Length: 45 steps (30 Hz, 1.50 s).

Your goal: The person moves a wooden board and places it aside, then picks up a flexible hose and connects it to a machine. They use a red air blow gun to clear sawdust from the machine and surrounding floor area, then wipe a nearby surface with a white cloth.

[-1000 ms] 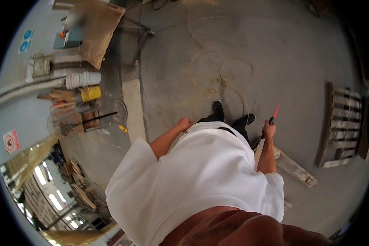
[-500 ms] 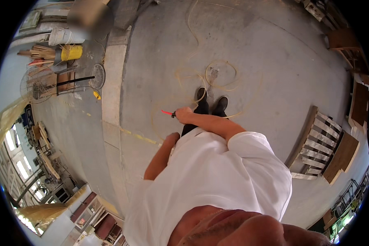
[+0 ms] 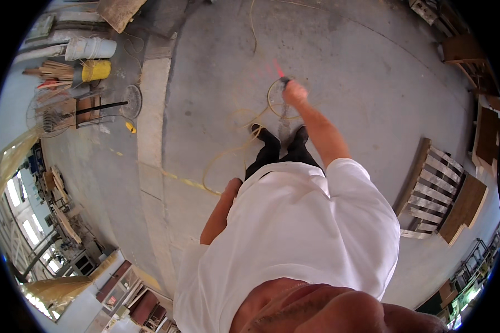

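Observation:
My right hand (image 3: 295, 93) reaches out ahead of my feet, closed around a black air blow gun (image 3: 284, 80) with a red nozzle. The nozzle points away from me and is smeared by motion. A thin yellow hose (image 3: 269, 102) curves from near the gun and loops over the floor around my shoes. My left hand (image 3: 235, 185) hangs low beside my left hip, near another stretch of the hose; its fingers are hidden.
Grey concrete floor (image 3: 361, 122) surrounds me, with a paler strip (image 3: 153, 111) on the left. Beyond it stand a pedestal fan (image 3: 49, 114), a yellow bucket (image 3: 96, 70) with wood strips beside it and a white bucket (image 3: 91, 49). A wooden pallet (image 3: 428, 194) lies to the right.
My right arm has swung from across my body on the left out to the front right, carrying the blow gun. The hose loops have shifted, and my feet stand farther apart.

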Each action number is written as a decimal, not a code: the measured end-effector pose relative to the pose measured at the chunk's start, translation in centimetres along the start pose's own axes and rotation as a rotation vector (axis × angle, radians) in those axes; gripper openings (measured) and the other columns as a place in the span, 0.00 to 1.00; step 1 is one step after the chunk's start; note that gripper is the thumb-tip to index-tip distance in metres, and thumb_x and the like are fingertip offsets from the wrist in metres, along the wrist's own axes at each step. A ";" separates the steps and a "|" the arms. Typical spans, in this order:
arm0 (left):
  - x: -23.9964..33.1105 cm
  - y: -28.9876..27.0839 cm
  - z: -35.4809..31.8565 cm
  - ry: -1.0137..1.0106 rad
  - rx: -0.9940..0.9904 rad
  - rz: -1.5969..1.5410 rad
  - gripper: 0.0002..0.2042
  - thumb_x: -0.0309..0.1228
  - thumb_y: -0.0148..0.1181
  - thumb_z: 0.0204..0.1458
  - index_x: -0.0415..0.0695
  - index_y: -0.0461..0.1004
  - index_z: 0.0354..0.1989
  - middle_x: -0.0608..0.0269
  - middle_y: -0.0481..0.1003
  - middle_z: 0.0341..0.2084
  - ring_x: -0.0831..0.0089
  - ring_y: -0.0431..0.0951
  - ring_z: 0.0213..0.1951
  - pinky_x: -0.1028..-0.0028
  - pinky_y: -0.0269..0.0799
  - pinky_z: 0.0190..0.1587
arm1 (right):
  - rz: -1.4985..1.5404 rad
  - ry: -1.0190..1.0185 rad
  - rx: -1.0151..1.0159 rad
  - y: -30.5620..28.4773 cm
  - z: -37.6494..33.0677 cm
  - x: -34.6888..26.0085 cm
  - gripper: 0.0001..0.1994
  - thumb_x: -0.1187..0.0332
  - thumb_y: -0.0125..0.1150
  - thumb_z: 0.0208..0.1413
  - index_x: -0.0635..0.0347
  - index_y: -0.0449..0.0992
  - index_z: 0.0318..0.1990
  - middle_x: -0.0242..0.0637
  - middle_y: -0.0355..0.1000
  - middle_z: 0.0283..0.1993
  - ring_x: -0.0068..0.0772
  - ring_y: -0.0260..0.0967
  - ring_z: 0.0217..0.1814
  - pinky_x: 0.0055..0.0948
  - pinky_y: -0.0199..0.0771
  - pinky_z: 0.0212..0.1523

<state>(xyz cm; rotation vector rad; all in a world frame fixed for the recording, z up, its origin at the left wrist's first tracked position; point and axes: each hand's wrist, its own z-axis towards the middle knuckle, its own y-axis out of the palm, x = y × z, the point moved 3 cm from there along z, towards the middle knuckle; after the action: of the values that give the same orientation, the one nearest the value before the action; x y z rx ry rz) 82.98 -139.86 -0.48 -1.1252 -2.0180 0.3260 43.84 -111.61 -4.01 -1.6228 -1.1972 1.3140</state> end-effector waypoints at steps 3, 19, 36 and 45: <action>1.4 -1.2 2.2 -0.281 -0.158 0.025 0.12 0.35 0.55 0.45 0.40 0.78 0.30 0.43 0.75 0.29 0.48 0.76 0.37 0.59 0.72 0.38 | 0.066 0.075 0.059 -2.0 0.1 3.5 0.08 0.65 0.46 0.52 0.59 0.68 0.33 0.44 0.74 0.29 0.44 0.75 0.29 0.43 0.75 0.31; 6.5 -2.7 3.6 -0.217 -0.153 0.094 0.12 0.36 0.55 0.46 0.41 0.79 0.30 0.45 0.76 0.28 0.50 0.77 0.35 0.61 0.72 0.40 | -0.107 0.055 -0.325 2.9 -8.9 10.6 0.10 0.64 0.50 0.51 0.56 0.74 0.38 0.43 0.74 0.42 0.43 0.74 0.43 0.39 0.74 0.41; 9.3 -2.0 7.8 -0.111 -0.140 0.180 0.12 0.35 0.54 0.44 0.41 0.79 0.30 0.44 0.75 0.29 0.49 0.76 0.34 0.59 0.72 0.40 | 0.123 0.235 -0.381 -1.9 -10.2 17.4 0.12 0.64 0.51 0.53 0.60 0.74 0.39 0.46 0.75 0.39 0.46 0.74 0.43 0.41 0.74 0.42; 8.6 -3.1 8.7 -0.141 -0.100 0.193 0.15 0.40 0.53 0.48 0.39 0.78 0.29 0.44 0.75 0.30 0.47 0.75 0.35 0.57 0.71 0.41 | 0.087 0.500 0.021 -12.6 -2.2 23.9 0.12 0.61 0.52 0.54 0.59 0.76 0.36 0.43 0.76 0.39 0.43 0.73 0.45 0.39 0.73 0.44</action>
<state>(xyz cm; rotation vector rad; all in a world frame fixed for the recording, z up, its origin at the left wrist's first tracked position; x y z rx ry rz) 72.11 -133.50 -0.07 -1.3985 -2.0710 0.4156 44.37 -84.93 0.80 -1.8604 -0.8126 0.8862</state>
